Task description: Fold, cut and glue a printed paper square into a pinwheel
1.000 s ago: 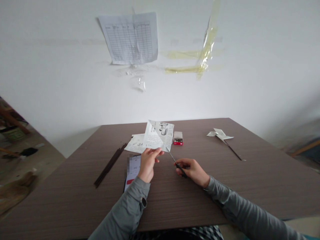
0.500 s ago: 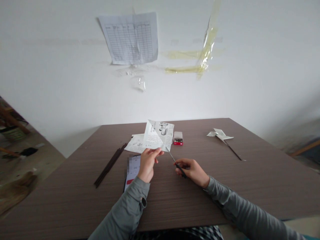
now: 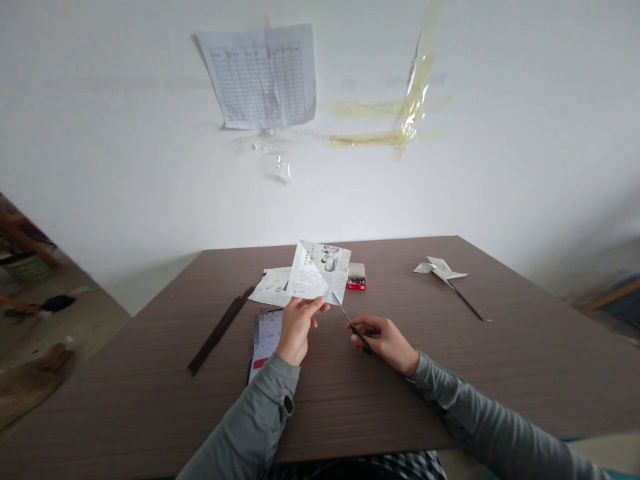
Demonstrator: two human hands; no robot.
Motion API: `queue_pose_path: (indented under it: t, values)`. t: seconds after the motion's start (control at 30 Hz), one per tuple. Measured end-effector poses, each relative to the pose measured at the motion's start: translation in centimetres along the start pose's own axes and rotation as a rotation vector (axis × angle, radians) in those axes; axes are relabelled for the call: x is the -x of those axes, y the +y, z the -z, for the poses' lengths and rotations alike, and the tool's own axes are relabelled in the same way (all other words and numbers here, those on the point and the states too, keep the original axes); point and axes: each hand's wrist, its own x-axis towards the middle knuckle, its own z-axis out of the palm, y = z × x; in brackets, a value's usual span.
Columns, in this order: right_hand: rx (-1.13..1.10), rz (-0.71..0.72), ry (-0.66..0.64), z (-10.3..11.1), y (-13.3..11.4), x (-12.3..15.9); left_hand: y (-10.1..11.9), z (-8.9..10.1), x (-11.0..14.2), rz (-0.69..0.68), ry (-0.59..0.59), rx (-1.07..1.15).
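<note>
Working over the wood-grain table, the folded printed paper is held up, pinched in the left hand; the right hand curls tight around small scissors, whose tip has crept up to the sheet's lower corner.

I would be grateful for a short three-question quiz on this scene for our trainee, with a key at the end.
1. Which hand holds the scissors?
2. True or false: the pinwheel lies to the right of the scissors.
3. What does the left hand hold? A: a phone. B: printed paper. C: a stick.

Key: 1. The right hand. 2. True. 3. B.
</note>
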Motion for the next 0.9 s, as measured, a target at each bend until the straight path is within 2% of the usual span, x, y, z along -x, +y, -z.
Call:
queue_pose_path:
  t: [0.9]
  values:
    - [0.033, 0.034, -0.021, -0.01, 0.18, -0.25, -0.01, -0.04, -0.06, 0.000, 0.005, -0.008]
